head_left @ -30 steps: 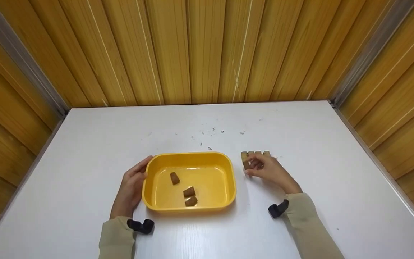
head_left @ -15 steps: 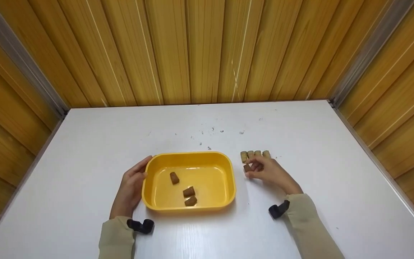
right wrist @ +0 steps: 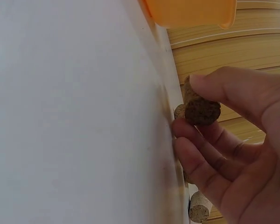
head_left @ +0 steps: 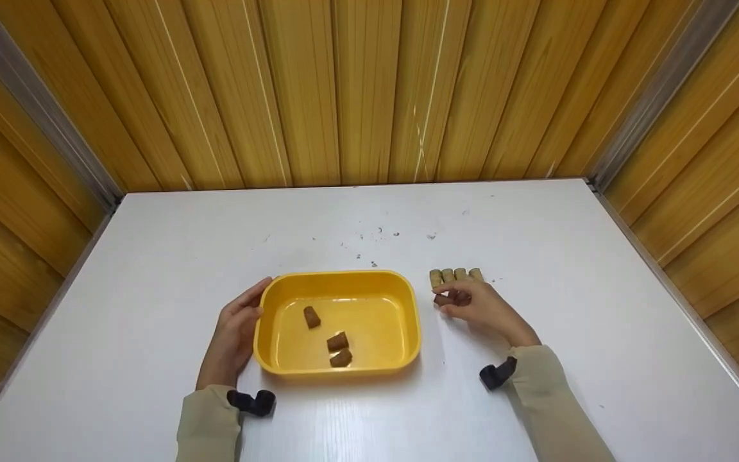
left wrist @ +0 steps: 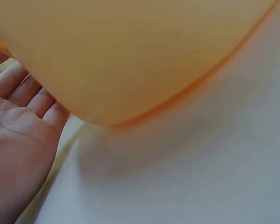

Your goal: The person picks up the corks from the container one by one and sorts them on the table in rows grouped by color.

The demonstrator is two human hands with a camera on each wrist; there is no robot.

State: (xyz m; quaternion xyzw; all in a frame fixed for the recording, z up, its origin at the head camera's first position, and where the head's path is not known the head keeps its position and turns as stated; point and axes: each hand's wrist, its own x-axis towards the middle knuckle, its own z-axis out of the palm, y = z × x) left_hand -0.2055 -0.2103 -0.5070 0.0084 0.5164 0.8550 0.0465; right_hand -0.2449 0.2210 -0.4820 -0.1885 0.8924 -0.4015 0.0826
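Observation:
Between thumb and fingers, my right hand (head_left: 475, 305) pinches a dark brown cork (right wrist: 201, 105), held just in front of a row of lighter corks (head_left: 448, 276). In the right wrist view a lighter cork (right wrist: 199, 207) shows below the fingers, and others are partly hidden behind them. A yellow plastic tub (head_left: 379, 371) stands left of this hand, with several dark brown corks (head_left: 312, 317) lying loose on its floor. At the tub's left side rests my left hand (head_left: 235, 330), its extended fingers (left wrist: 25, 91) along the outer wall.
The white table (head_left: 164, 256) carries small dark marks (head_left: 396, 234) beyond the tub. Wood-patterned panels (head_left: 369, 90) close off the back and both sides. A black wrist camera (head_left: 251, 403) sits on the left cuff, another camera (head_left: 497, 373) on the right.
The dark cork has turned between my right fingers and now points more sideways, with the thumb slightly further right. Left hand and tub keep their places.

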